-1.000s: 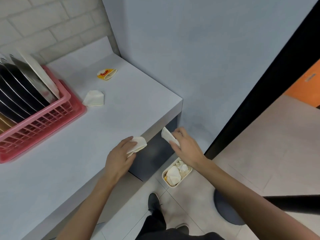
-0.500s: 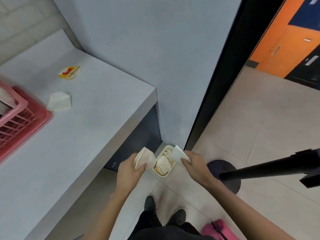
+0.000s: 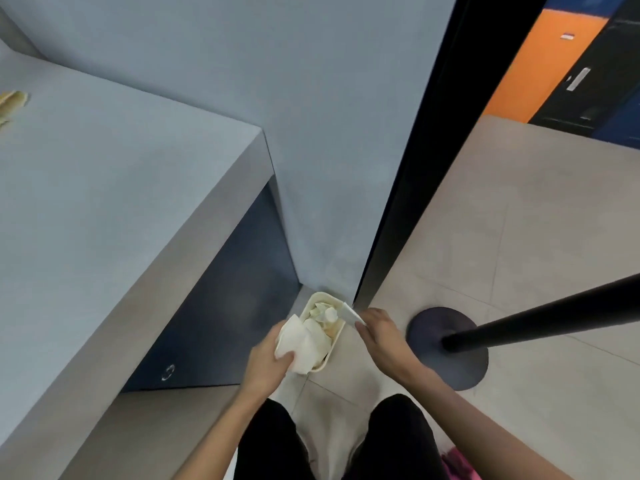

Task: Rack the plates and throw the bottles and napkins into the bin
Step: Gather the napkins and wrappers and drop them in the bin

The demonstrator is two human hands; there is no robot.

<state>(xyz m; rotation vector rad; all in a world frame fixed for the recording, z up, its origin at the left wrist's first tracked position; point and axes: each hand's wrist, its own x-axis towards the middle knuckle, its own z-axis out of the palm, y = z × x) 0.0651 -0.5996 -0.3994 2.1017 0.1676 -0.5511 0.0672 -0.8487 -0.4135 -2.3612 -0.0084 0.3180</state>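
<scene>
A small cream bin [image 3: 337, 336] stands on the floor by the counter's corner, full of crumpled napkins and a white bottle [image 3: 328, 315]. My left hand [image 3: 266, 363] grips a white napkin [image 3: 294, 342] at the bin's left rim. My right hand [image 3: 375, 332] pinches a folded white napkin [image 3: 350, 315] over the bin's right rim. A stained yellowish napkin [image 3: 12, 102] lies on the counter at the far left edge of view.
The grey counter [image 3: 114, 209] fills the left, with a dark panel beneath it. A black post on a round base [image 3: 450, 348] stands to the right of the bin. My legs in black trousers [image 3: 332, 441] are below.
Both hands moved down from the counter edge to the bin, each still holding its napkin. The view swung right and down, so the pink rack left the frame.
</scene>
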